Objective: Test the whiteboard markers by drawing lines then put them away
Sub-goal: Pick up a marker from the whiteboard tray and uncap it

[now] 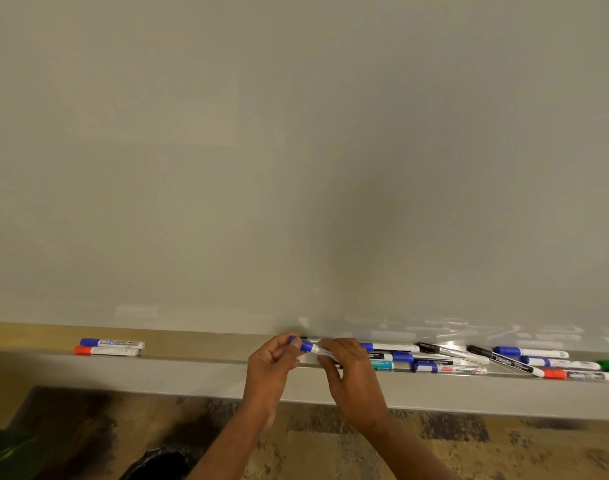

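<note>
Blue-capped marker [308, 346] in two hands; two markers [109, 347] apart left.

A long grey marker ledge [192, 370] runs along the foot of the whiteboard [296, 150], which serves as landmark. At the ledge's left part, just below the board's lower edge, lie two capped markers side by side: a blue-capped marker [112, 343] nearer the board and a red-capped marker [106, 350] just in front of it. Well apart, toward the right, a loose heap of markers [469, 360] lies below the board, blue, black, red and green caps crossing and touching one another.
</note>
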### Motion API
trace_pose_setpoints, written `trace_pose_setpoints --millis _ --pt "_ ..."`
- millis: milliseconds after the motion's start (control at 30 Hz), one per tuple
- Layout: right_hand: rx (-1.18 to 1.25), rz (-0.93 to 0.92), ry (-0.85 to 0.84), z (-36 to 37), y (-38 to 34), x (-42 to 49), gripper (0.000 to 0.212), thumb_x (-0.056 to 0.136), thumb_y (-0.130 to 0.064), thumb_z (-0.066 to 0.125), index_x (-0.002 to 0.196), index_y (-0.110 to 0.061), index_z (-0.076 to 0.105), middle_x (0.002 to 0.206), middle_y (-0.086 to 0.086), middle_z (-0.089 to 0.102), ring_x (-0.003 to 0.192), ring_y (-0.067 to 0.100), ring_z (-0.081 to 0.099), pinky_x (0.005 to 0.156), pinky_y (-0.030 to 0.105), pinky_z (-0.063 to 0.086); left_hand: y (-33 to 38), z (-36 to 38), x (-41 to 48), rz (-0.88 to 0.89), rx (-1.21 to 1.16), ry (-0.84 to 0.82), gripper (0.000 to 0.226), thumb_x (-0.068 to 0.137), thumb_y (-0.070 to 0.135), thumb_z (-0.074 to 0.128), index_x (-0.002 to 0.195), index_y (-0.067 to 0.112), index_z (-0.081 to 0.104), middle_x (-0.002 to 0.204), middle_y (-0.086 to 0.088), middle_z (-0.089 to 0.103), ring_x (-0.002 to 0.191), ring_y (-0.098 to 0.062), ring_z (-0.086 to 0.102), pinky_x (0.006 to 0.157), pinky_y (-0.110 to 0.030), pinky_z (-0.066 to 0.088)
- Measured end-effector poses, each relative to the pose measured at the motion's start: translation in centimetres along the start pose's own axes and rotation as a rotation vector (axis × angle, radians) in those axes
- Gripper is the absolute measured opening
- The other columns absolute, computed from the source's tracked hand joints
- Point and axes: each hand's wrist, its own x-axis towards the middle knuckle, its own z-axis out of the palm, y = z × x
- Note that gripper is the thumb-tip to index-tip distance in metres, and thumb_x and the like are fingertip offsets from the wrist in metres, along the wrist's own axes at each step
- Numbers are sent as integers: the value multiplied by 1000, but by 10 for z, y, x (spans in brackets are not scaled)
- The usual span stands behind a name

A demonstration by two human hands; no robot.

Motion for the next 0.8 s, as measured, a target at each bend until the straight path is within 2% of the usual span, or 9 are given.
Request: trace_pose_setpoints --millis 67,167,233,300,433,567,700,800 --pt "118 64 -23 -9 -18 4 25 98 -29 59 122 -27 66 116 -12 66 106 6 59 92 31 54 16 1 -5 18 -37 -48 20 99 21 64 114 13 75 106 -2 79 107 -20 72 94 -34 56" --pt "333 150 -88 -32 -54 10 25 99 -22 58 120 -36 63 113 -22 67 106 -4 60 92 14 49 45 4 -18 24 -110 -130 28 104 24 54 122 11 71 117 -4 76 115 -18 70 100 -34 53" --pt "446 215 -149 -50 -79 15 25 101 -23 56 119 -37 64 107 -17 71 100 1 64 90 19 51 67 5 -27 42 -135 -183 31 103 26 53 124 10 69 120 -5 75 117 -20 69 97 -34 53" --pt "546 272 -168 -69 -103 19 23 101 -19 55 114 -32 69 94 -7 73 84 7 66 81 25 54 89 5 -37 76 -137 -228 34 99 30 56 124 10 69 122 -5 75 118 -22 68 98 -36 53" --pt "705 309 -162 -108 -150 26 19 101 -28 55 97 -26 74 77 2 69 66 9 59 69 22 52 132 5 -57 154 -117 -325 36 99 31 54 122 7 68 124 -9 73 119 -25 67 107 -41 48" --pt "748 256 -130 -137 -190 32 28 100 -31 56 82 -16 71 67 2 61 60 14 50 58 23 45 173 9 -75 236 -104 -381 36 99 32 54 120 5 67 125 -13 72 118 -31 66 106 -45 49" --pt "802 212 -93 -163 -219 35 34 101 -30 54 83 -3 67 65 6 56 57 17 44 48 23 36 208 13 -92 286 -105 -441 35 103 28 51 125 4 64 124 -18 71 121 -32 66 107 -44 48" --pt "821 203 -75 -178 -236 37 41 101 -33 53 81 1 62 65 8 54 55 17 41 47 24 29 231 16 -106 305 -114 -477 37 101 28 52 126 3 62 123 -20 71 118 -30 67 102 -40 49"
